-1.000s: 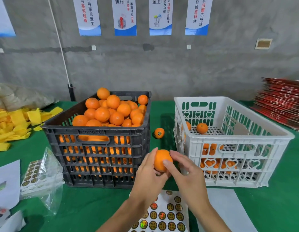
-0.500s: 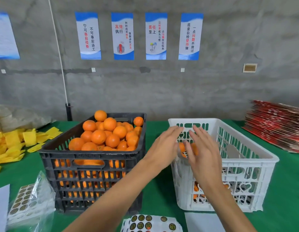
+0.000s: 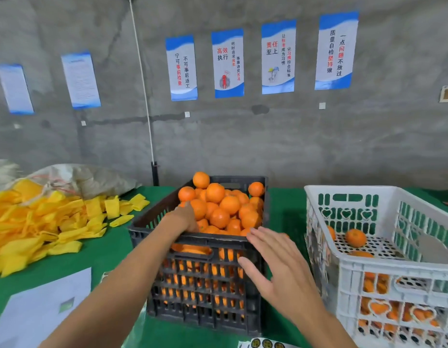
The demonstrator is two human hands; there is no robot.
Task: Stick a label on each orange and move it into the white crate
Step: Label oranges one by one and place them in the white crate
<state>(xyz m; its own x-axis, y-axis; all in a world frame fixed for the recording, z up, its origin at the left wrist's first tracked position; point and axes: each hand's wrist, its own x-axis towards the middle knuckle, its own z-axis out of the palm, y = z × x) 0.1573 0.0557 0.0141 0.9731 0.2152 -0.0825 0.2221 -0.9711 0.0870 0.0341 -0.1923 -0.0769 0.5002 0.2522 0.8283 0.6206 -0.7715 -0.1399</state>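
Orange pile (image 3: 224, 209) hiding left fingertips

Slotted matt black plastic crate (image 3: 200, 285) at six o'clock; glossy perforated white plastic crate (image 3: 383, 267) at four; dimpled, slightly shiny oranges (image 3: 219, 207); matt green cloth table (image 3: 112, 249); rough concrete wall (image 3: 243, 146).

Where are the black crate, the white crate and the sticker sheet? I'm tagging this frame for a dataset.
black crate (image 3: 205, 241): head view, on its near rim.
white crate (image 3: 383, 264): head view, on its near top rim.
sticker sheet (image 3: 265, 344): head view, on the round labels at the bottom edge.
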